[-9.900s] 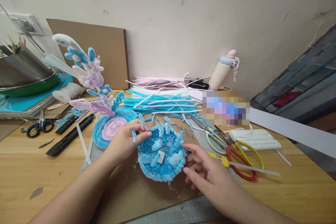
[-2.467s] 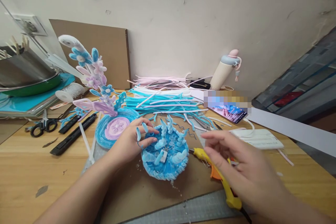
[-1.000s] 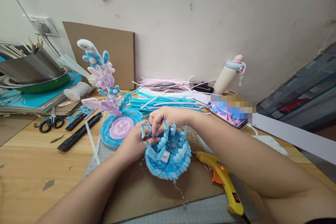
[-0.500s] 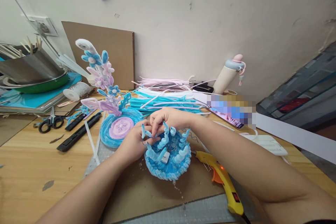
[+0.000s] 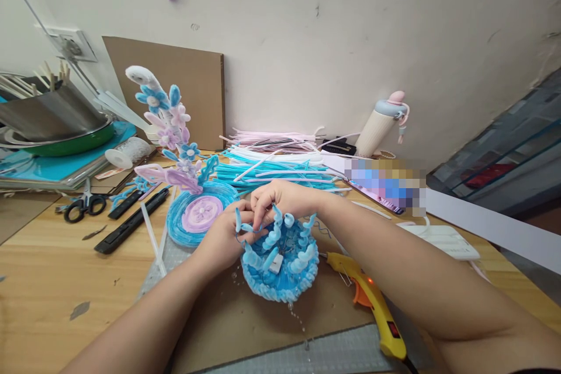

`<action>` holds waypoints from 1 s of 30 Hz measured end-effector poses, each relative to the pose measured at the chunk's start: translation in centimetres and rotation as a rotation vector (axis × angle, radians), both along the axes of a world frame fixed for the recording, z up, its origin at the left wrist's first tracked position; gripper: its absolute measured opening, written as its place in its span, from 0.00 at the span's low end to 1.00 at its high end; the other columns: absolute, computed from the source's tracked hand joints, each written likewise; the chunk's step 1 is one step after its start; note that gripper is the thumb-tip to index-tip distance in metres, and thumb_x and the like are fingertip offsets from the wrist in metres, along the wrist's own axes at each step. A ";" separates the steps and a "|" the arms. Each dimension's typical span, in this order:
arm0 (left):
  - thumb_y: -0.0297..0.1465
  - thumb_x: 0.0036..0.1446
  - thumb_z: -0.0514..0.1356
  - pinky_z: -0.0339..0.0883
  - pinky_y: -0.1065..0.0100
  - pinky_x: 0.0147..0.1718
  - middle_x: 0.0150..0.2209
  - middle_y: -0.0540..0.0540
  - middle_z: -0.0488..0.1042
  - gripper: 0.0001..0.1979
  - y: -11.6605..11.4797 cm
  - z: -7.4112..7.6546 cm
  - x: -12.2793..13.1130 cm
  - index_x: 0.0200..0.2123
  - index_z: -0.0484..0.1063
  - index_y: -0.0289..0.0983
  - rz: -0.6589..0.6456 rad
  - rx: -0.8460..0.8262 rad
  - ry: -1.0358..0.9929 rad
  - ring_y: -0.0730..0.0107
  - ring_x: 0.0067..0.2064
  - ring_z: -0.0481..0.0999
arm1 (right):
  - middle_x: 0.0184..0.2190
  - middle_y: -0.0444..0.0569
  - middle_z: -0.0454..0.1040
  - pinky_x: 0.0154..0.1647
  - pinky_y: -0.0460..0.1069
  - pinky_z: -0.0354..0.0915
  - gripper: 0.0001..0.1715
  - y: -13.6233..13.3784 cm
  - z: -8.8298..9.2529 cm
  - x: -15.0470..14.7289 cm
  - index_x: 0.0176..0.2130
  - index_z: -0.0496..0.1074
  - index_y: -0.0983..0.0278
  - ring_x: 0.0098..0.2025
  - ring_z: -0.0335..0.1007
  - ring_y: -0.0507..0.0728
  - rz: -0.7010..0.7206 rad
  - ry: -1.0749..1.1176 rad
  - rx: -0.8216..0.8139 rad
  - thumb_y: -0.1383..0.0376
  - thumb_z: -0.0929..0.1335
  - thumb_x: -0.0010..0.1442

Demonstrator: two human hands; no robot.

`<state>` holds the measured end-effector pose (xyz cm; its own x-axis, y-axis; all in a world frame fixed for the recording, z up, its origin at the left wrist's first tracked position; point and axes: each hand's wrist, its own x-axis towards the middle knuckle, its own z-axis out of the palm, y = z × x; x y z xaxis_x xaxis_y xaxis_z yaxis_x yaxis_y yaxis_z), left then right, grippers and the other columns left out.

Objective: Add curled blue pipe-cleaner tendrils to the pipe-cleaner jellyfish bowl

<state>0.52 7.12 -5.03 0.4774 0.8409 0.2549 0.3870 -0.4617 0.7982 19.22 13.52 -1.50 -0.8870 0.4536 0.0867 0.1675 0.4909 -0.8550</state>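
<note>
A round blue pipe-cleaner piece (image 5: 280, 263) with curled light-blue spirals and a small white tag lies on a cardboard sheet (image 5: 245, 318). My left hand (image 5: 221, 239) grips its left rim, fingers closed on a thin blue curled wire. My right hand (image 5: 284, 198) reaches over the far side, fingers pinched together on the same curled wire near the spirals. A yellow glue gun (image 5: 372, 304) lies just right of the piece, under my right forearm.
A blue and pink disc with a flower stem (image 5: 199, 216) stands left of the piece. Bundled blue, white and pink pipe cleaners (image 5: 276, 163) lie behind. Black scissors (image 5: 83, 205), black cutters (image 5: 131, 225), a bottle (image 5: 379, 125), a phone (image 5: 381, 190) and a white power bank (image 5: 442, 239) lie around.
The yellow glue gun came onto the mat and the red and yellow scissors left. My right hand then crossed over to pinch at the piece's far left. The last half second is nearly still.
</note>
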 end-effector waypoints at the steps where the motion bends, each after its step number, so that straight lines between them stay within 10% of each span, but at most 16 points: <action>1: 0.36 0.56 0.62 0.67 0.58 0.45 0.41 0.43 0.74 0.09 0.0 0.0 0.0 0.35 0.81 0.40 0.002 0.001 -0.002 0.56 0.45 0.73 | 0.30 0.43 0.69 0.36 0.45 0.65 0.04 0.0 0.0 0.0 0.31 0.81 0.65 0.34 0.68 0.52 -0.002 0.000 0.001 0.66 0.74 0.52; 11: 0.34 0.54 0.65 0.66 0.55 0.50 0.41 0.43 0.75 0.08 0.2 -0.6 -0.1 0.37 0.80 0.41 0.012 0.020 -0.034 0.56 0.46 0.74 | 0.36 0.46 0.72 0.37 0.47 0.65 0.08 0.0 0.1 2.1 0.36 0.74 0.66 0.38 0.67 0.54 -0.151 -0.077 0.050 0.67 0.72 0.52; 30: 0.31 0.52 0.64 0.69 0.58 0.45 0.42 0.43 0.71 0.04 -0.2 0.1 0.0 0.32 0.79 0.38 0.004 -0.005 -0.074 0.59 0.44 0.73 | 0.44 0.48 0.74 0.46 0.48 0.64 0.07 0.7 -0.6 1.4 0.32 0.81 0.63 0.45 0.70 0.57 0.046 -0.129 0.100 0.62 0.74 0.53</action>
<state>0.53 6.95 -4.95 0.4542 0.8442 0.2846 0.3290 -0.4558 0.8271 20.59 14.25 -2.08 -0.9131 0.4074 0.0135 0.2481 0.5818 -0.7746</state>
